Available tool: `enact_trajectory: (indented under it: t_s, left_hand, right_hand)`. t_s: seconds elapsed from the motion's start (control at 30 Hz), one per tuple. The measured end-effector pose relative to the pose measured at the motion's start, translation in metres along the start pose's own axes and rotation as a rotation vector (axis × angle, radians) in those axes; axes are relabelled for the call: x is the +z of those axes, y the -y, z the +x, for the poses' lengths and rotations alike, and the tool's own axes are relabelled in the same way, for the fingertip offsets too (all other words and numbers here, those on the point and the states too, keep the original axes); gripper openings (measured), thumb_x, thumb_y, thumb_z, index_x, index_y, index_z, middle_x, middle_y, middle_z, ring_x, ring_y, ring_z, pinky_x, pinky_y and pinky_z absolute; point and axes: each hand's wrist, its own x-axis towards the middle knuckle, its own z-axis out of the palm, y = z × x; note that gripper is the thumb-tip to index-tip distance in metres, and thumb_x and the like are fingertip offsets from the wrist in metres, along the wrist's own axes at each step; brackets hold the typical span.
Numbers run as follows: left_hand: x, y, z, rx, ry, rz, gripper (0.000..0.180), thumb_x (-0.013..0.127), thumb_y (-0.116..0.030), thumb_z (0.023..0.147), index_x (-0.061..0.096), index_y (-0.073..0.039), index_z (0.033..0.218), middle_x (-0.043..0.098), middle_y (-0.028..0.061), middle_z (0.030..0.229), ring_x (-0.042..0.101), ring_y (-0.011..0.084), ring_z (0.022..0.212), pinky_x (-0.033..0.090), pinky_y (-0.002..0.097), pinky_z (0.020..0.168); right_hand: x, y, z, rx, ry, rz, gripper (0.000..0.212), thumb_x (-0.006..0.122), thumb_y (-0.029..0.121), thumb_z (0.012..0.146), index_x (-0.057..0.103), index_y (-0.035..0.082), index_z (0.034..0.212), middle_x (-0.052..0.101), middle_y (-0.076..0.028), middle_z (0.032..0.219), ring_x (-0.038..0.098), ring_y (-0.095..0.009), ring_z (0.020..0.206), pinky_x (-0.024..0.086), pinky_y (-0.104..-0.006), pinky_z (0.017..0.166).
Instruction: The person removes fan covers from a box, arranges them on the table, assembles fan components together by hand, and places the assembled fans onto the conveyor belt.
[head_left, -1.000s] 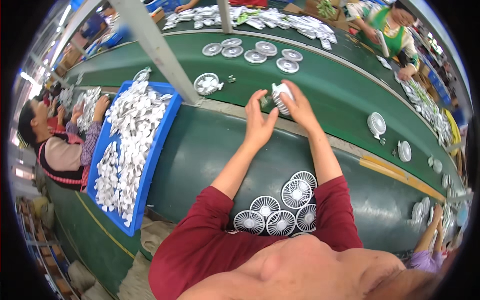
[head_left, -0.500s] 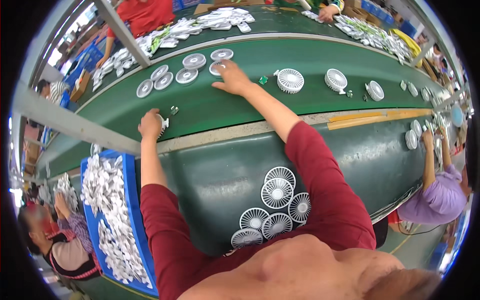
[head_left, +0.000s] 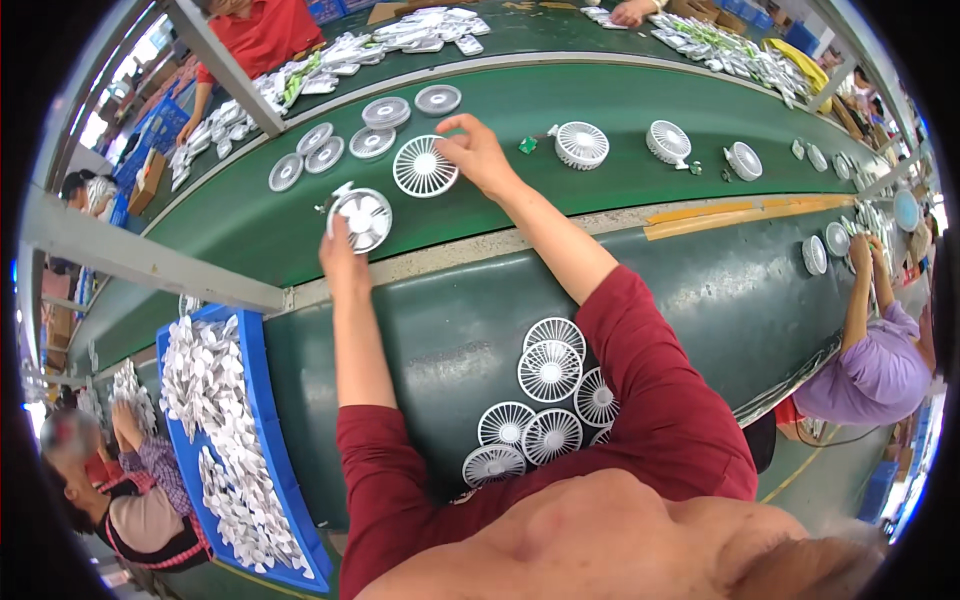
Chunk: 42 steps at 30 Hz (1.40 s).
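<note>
The blue tray on the left is heaped with small white pieces, spread along most of its length and lying loose at all angles. A round white fan housing shows its open front, with pale blades inside; the left hand grasps it at its lower left rim, fingers closed on it over the near side of the green belt. Just beside it, up and to the right, the right hand grips a slotted white grille by its right rim, between thumb and fingers.

A pale ledge divides the belt from the dark green desk. On the desk, a group of loose grilles sits near the body, with bare surface to both sides. Grey discs crowd the belt beyond the hands, and fan units line it to the right; a slanting grey metal bar bounds the space on the left
</note>
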Motion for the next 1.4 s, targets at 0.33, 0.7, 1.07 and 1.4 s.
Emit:
enact_trajectory:
  t_s: [0.33,0.7,1.07,1.4]
  left_hand:
    - [0.067,-0.007,-0.070,-0.426,0.146,-0.479,0.059,0.035,-0.053,0.100,0.047,-0.010,0.138,0.051,0.0121,0.140,0.048,0.0308,0.130,0.037,0.0543,0.109]
    - [0.074,-0.017,-0.088,-0.087,0.062,-0.365,0.040,0.041,-0.036,0.104,0.046,-0.007,0.132,0.055,0.0049,0.127,0.056,0.0228,0.115,0.045,0.0403,0.098]
    - [0.080,-0.005,-0.089,0.507,0.014,0.343,0.043,0.035,-0.025,0.105,0.031,-0.002,0.142,0.046,0.0191,0.132,0.049,0.0238,0.118,0.038,0.0366,0.102]
    - [0.052,0.025,-0.052,0.278,0.034,0.664,0.055,0.060,-0.015,0.093,0.036,-0.002,0.141,0.041,0.0199,0.142,0.042,0.0306,0.132,0.042,0.0370,0.102]
  right_hand:
    - [0.038,0.013,-0.059,-0.508,0.132,-0.637,0.038,0.060,0.007,0.085,0.061,0.011,0.122,0.061,-0.013,0.112,0.062,-0.031,0.098,0.051,-0.0390,0.085]
    - [0.053,0.005,-0.077,-0.527,0.437,-0.595,0.087,0.061,0.053,0.084,0.028,0.005,0.148,0.035,-0.023,0.147,0.038,-0.040,0.133,0.035,-0.0439,0.108]
    - [0.059,0.001,-0.078,-0.198,0.409,-0.167,0.070,0.058,0.042,0.091,0.035,0.002,0.143,0.047,-0.020,0.139,0.048,-0.031,0.128,0.038,-0.0374,0.106]
    - [-0.154,-0.015,0.017,-0.032,-0.401,-1.457,0.077,0.080,0.047,0.069,0.053,0.012,0.133,0.053,-0.023,0.130,0.053,-0.041,0.118,0.044,-0.0524,0.098]
